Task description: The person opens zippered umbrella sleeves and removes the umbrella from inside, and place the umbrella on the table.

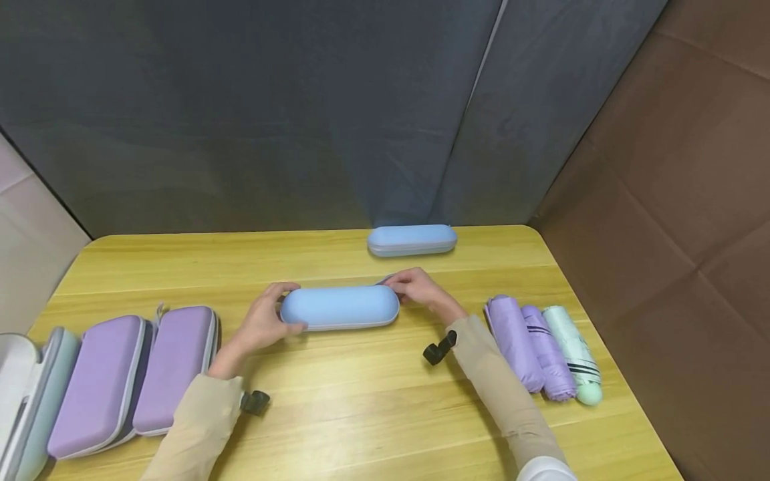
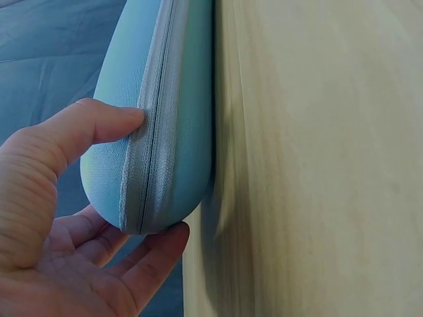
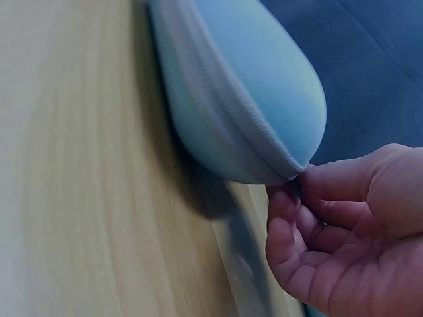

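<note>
A light blue hard-shell zip case (image 1: 339,306) with rounded ends lies lengthwise on the wooden table. My left hand (image 1: 267,317) grips its left end. In the left wrist view, the thumb (image 2: 122,124) presses the grey zipper band (image 2: 153,132), while the fingers curl round the tip of the case. At the right end, my right hand (image 1: 416,287) pinches the zipper pull (image 3: 297,189) between thumb and curled fingers, which mostly hide it. Along the seam in both wrist views, the case looks zipped together.
Behind stands a second blue case (image 1: 412,240), close to the dark curtain (image 1: 271,120). Purple cases (image 1: 99,381) and a pale green and white case (image 1: 45,401) line the table's left side. Folded purple umbrellas (image 1: 514,344) and a mint umbrella (image 1: 571,347) lie at the right.
</note>
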A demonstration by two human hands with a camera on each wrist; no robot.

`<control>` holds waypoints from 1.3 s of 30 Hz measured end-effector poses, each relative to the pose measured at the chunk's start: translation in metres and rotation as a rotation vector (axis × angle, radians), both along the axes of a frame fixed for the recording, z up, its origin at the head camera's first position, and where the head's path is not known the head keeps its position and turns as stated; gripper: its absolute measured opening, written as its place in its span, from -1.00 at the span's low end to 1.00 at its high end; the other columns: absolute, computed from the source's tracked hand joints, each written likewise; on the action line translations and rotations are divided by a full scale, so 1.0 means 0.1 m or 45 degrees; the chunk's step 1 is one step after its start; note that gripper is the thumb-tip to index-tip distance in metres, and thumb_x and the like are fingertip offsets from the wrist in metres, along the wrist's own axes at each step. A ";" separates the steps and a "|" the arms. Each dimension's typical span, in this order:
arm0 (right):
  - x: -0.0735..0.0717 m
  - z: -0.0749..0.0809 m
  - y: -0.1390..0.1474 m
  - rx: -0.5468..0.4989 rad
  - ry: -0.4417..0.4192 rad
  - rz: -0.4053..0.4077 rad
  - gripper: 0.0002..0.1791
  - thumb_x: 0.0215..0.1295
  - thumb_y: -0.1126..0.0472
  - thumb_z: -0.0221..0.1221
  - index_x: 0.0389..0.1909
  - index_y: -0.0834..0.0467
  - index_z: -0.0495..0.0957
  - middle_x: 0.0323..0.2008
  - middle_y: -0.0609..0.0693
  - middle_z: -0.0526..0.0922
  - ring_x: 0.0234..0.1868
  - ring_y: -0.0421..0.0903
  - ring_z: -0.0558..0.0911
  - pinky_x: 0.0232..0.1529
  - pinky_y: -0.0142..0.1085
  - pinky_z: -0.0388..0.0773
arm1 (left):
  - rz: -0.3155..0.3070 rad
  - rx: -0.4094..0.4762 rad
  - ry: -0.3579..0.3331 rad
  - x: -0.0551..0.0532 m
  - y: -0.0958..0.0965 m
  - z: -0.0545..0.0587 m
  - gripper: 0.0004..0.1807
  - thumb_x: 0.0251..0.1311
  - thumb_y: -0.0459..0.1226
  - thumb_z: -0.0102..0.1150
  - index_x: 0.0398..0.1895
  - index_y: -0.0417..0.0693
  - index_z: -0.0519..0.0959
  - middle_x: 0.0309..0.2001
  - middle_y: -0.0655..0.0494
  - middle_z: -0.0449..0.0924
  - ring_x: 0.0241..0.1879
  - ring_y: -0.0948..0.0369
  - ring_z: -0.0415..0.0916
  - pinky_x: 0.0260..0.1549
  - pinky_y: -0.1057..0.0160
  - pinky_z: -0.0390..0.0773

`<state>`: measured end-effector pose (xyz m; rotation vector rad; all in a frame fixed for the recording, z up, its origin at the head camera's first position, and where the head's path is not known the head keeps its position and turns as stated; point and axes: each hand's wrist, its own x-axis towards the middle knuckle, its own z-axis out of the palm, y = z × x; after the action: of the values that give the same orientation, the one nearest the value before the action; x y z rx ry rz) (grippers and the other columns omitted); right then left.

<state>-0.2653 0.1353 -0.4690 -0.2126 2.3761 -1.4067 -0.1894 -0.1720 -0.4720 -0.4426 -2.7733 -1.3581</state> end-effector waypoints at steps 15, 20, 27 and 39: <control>0.15 0.04 0.02 0.371 0.623 0.084 -0.93 0.22 0.38 0.16 -0.40 0.27 0.61 -0.44 0.06 0.64 -0.45 -0.13 0.54 -0.38 -0.36 0.52 | 0.027 -0.029 0.055 -0.04 0.02 -0.03 -0.28 -0.26 -0.42 0.43 0.11 -0.34 0.38 0.03 -0.29 0.41 -0.16 -0.17 0.48 -0.18 -0.10 0.52; 0.22 0.01 0.08 0.402 0.681 0.080 -0.93 0.21 0.38 0.16 -0.43 0.27 0.59 -0.46 0.07 0.63 -0.43 -0.11 0.56 -0.37 -0.34 0.54 | 0.040 -0.030 0.067 -0.04 0.04 -0.03 -0.29 -0.28 -0.41 0.44 0.08 -0.35 0.40 0.01 -0.29 0.42 -0.17 -0.17 0.49 -0.18 -0.11 0.53; 0.36 -0.01 0.15 0.361 0.669 0.063 -0.93 0.14 0.45 0.16 -0.45 0.28 0.59 -0.50 0.04 0.61 -0.46 -0.15 0.54 -0.41 -0.40 0.52 | 0.052 0.003 0.077 -0.02 0.05 -0.03 -0.30 -0.29 -0.41 0.44 0.04 -0.37 0.40 -0.03 -0.30 0.44 -0.21 -0.16 0.50 -0.20 -0.10 0.53; 0.59 -0.05 0.04 0.291 0.688 0.048 -0.95 0.12 0.41 0.19 -0.49 0.27 0.59 -0.53 0.03 0.62 -0.49 -0.18 0.55 -0.45 -0.46 0.51 | 0.197 -0.081 0.044 0.08 0.14 -0.02 -0.30 -0.27 -0.28 0.47 0.00 -0.40 0.41 -0.10 -0.28 0.47 -0.21 -0.09 0.46 -0.22 -0.02 0.50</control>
<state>-0.2058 0.1389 -0.4744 -0.6401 2.9177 -1.1508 -0.1815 -0.1576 -0.4741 -0.2441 -2.7635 -1.2204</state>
